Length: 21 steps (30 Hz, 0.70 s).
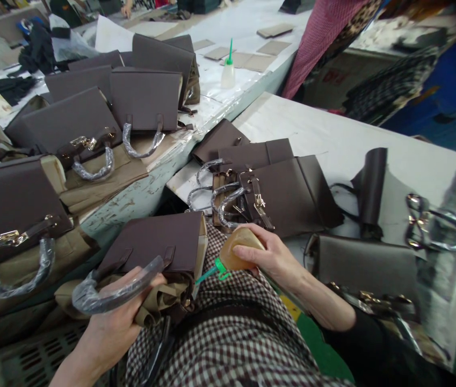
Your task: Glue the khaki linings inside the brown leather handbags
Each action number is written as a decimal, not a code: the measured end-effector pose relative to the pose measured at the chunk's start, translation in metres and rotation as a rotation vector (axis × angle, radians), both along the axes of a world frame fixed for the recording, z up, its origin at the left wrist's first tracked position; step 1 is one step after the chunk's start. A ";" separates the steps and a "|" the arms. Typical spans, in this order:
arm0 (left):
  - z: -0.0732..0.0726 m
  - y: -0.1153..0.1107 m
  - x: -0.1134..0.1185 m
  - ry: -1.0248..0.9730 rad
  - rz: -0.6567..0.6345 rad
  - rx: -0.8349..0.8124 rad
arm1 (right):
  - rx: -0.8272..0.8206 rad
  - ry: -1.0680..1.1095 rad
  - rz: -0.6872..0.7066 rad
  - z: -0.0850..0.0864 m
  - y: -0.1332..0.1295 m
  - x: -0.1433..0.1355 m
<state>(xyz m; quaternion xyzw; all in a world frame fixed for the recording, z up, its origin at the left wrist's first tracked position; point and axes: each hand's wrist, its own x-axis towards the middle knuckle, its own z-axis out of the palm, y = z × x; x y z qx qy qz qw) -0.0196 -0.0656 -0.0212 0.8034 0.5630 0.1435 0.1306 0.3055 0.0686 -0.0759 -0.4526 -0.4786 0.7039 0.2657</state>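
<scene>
I saw a long white surface [252, 24] running from eight o'clock up to twelve, light glaring off its top, its pale green edge [131, 207] scuffed and chipped. A second white surface [292, 123] stretched from one o'clock round to three. Something broad and blue [447, 121] filled two o'clock. A slatted plastic crate [36, 357] sat at eight; a green patch [324, 349], perhaps floor, showed at five.

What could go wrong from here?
The squeeze bottle in the right hand points its nozzle down beside the brown handbag; squeezing hard might drip on bunched khaki fabric.
A drip could also land on the checked garment below.
The left hand is at the plastic-wrapped handle; if the bag shifts, the nozzle may smear it.
</scene>
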 end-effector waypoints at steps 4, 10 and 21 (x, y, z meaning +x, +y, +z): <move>-0.002 0.001 -0.001 0.027 -0.020 -0.003 | 0.090 -0.171 -0.010 -0.002 0.018 0.000; -0.002 0.002 0.000 0.045 -0.013 0.039 | 0.365 -0.336 -0.032 -0.020 0.034 -0.001; 0.000 0.004 0.000 0.079 0.009 0.077 | 0.487 -0.396 -0.102 -0.040 0.038 -0.005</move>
